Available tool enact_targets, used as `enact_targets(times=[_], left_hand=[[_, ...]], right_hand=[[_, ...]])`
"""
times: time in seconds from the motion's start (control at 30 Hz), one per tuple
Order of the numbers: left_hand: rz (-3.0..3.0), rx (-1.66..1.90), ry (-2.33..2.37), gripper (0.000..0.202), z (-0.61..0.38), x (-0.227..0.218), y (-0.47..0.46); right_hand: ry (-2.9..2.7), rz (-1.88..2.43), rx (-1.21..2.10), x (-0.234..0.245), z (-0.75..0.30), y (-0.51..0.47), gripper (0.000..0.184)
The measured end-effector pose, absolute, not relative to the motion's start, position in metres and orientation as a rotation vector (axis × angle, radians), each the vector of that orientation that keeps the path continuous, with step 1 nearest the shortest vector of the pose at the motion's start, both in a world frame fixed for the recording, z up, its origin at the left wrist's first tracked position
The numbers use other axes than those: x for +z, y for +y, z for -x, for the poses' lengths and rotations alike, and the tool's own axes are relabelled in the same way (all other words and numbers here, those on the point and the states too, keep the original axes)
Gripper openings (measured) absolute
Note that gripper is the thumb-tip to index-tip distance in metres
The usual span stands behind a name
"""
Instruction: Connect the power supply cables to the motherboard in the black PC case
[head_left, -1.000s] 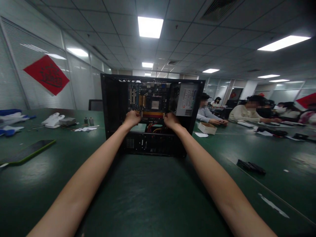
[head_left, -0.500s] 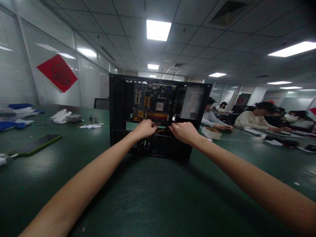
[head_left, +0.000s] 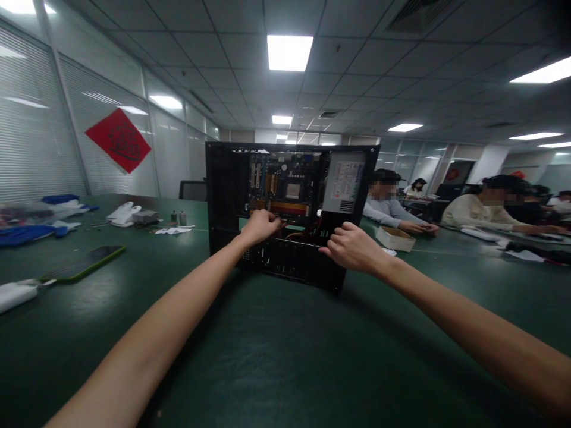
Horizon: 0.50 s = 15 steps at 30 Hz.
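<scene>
Had left hand (head_left: 260,227) and right hand (head_left: 350,246) curled near crossbar (head_left: 294,242) edge of computer case (head_left: 220,196) housing motherboard (head_left: 285,176), power supply (head_left: 345,181); couldn't discern grip.

Black all over the computer case (head_left: 222,202) just beyond the left hand (head_left: 260,227) and right hand (head_left: 352,246). Banded red and yellow along the memory slots (head_left: 292,209) above and between both; yellowish on the wires (head_left: 294,236) between them. Silver-grey, with a pale printed label and dark slots, on the power supply (head_left: 345,184) above the right hand. Beige on the box (head_left: 395,239) right of it. Plain dark green across the table (head_left: 267,345) beneath both. Left of the left hand, yellow-green around the edge of the dark flat device (head_left: 87,264), white on the plastic bag (head_left: 124,214), and red with dark characters on the diamond sign (head_left: 118,140).
</scene>
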<state>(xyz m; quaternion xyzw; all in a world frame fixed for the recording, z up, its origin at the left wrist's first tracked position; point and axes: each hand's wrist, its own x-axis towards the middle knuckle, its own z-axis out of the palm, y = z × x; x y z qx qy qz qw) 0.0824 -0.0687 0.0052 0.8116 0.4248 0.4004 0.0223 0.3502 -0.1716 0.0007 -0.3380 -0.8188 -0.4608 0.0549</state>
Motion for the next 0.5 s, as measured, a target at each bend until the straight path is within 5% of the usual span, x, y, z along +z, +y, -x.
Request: enact_targets(times=[0.2,0.5], left_hand=[[-2.393,1.361,1.289,0.048,-0.066,0.004,-0.041],[-2.077,1.493,1.301,0.048,-0.034,0.007,0.003]], right_hand=[[-2.562,1.276,-1.262,0.008,-0.310,-0.191,0.057],[-2.709,1.060,-1.196,0.016,-0.210,-0.234,0.066]])
